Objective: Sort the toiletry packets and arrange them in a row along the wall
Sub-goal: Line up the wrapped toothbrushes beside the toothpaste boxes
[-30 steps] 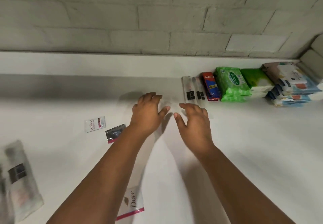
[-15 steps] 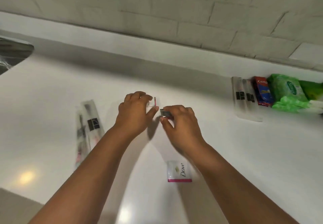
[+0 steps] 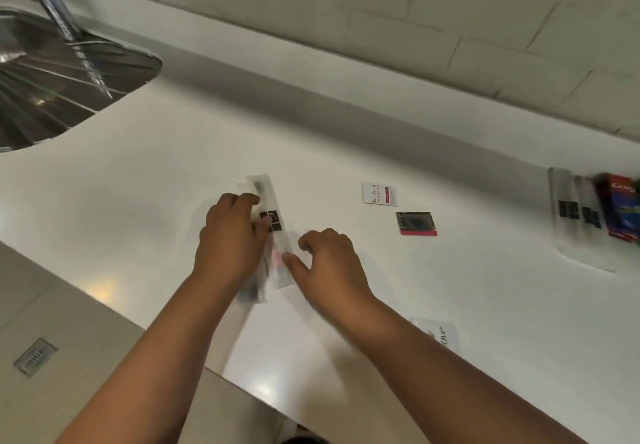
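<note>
Left hand over long clear plastic toothbrush packets with black labels, fingers curled onto the stack, appears to grip or press it; exact hold hidden under the palm. Right hand just beside the packets' lower end, fingers loosely curled, thumb tip near or touching the plastic, holding nothing. Packets mid-counter on white glossy countertop, well apart from the wall. Loose: small white sachet with red print, dark foil sachet with pink edge, white Dove sachet partly hidden by right forearm. Already at wall, far right: matching clear packets, red toothpaste box. Steel sink upper left.

Risks, judged: slick film on glossy top, stacked packets likely to slide apart or fan out if lifted from one end; one could drop. Sweeping right could knock the two small sachets. Sink near, stray push left could send a packet in.
</note>
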The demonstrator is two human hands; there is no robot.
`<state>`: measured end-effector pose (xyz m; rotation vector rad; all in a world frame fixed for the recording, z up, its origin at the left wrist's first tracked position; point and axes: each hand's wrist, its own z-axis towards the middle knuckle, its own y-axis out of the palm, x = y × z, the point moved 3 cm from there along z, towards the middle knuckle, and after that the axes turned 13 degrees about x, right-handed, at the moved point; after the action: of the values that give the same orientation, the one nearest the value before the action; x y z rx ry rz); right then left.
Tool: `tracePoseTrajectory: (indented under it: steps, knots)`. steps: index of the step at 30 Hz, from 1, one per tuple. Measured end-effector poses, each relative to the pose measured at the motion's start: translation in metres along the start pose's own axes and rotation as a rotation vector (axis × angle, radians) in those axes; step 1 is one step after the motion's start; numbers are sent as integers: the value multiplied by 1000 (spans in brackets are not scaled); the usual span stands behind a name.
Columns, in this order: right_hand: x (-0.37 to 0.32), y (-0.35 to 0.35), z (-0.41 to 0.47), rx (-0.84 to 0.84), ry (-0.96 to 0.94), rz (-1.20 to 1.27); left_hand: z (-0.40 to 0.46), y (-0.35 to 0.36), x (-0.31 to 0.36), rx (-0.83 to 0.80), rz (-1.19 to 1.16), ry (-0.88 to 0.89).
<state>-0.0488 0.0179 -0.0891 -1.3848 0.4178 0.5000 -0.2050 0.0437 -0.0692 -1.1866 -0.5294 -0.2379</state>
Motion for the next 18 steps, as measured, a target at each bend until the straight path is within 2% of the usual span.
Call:
tracePoseTrajectory:
  steps: [12, 18]
  knots:
    - [-27, 18, 8, 22, 67, -85, -10, 6, -26, -76, 45, -203]
    - [-25, 21, 13, -8, 186, -26, -4, 3, -26, -130, 50, -284]
